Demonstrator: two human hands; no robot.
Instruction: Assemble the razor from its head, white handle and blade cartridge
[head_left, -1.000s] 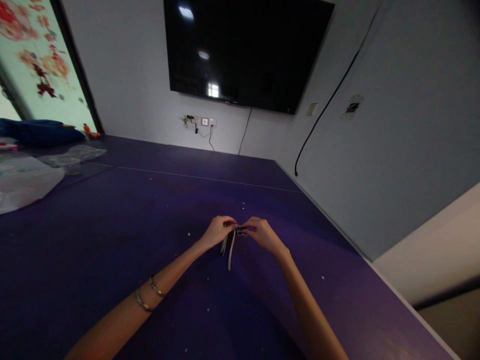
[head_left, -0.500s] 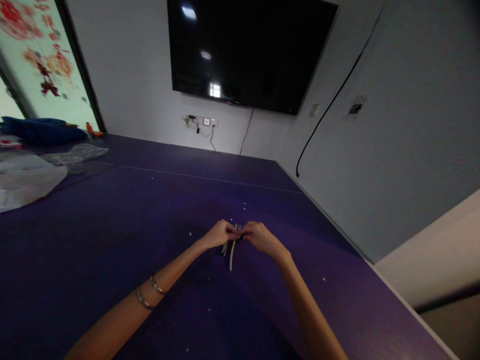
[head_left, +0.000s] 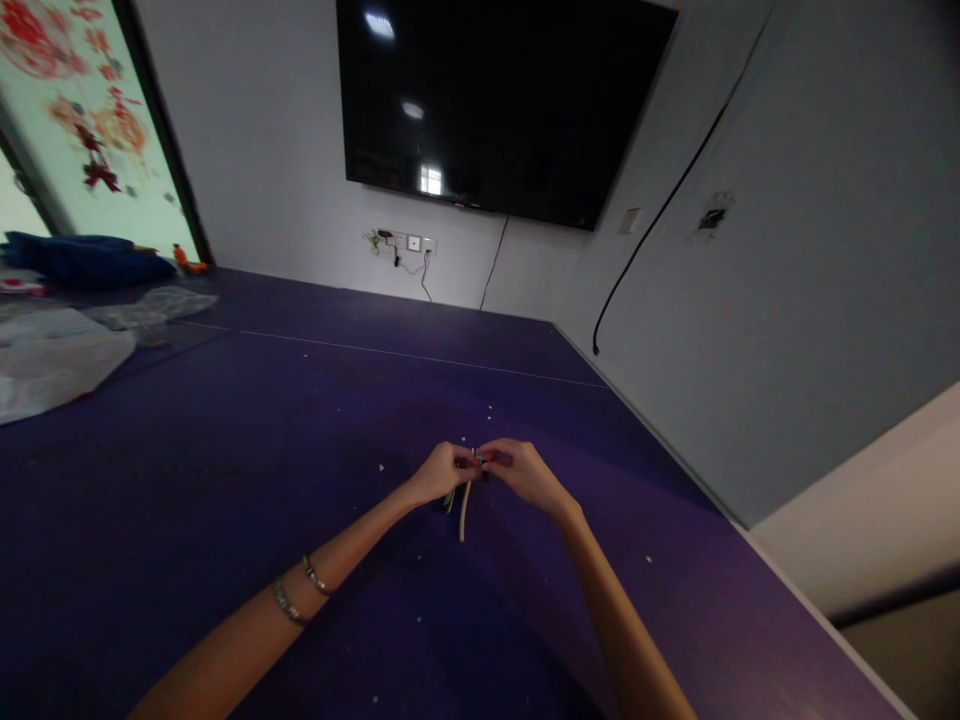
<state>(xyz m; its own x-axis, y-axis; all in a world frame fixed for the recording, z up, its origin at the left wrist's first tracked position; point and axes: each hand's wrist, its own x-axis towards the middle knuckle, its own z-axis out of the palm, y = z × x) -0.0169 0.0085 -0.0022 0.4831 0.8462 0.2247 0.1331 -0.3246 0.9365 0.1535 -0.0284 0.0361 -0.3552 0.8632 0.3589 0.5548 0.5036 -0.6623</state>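
Note:
My left hand (head_left: 444, 472) is closed in a pinch at the top of a cream-coloured cord (head_left: 463, 515), whose lower end hangs down towards me. More thin cream strands and a dark bit (head_left: 448, 503) show just below its fingers. My right hand (head_left: 525, 472) pinches a small dark piece (head_left: 485, 475) close by, its fingertips meeting those of the left. The fingers cover most of what is held, so how the pieces join cannot be made out. Two bracelets (head_left: 289, 602) circle my left forearm.
Small white scraps (head_left: 381, 467) dot the purple surface (head_left: 300, 480). Clear plastic bags (head_left: 60, 360) and a blue cloth bundle (head_left: 86, 262) lie at the left. Walls stand behind and at the right, with a television (head_left: 495, 100) and a hanging black cable (head_left: 660, 210).
My right hand's fingers have shifted slightly left, up against the left fingertips, covering the pale bits that showed between the hands. My left hand and the cord have barely moved.

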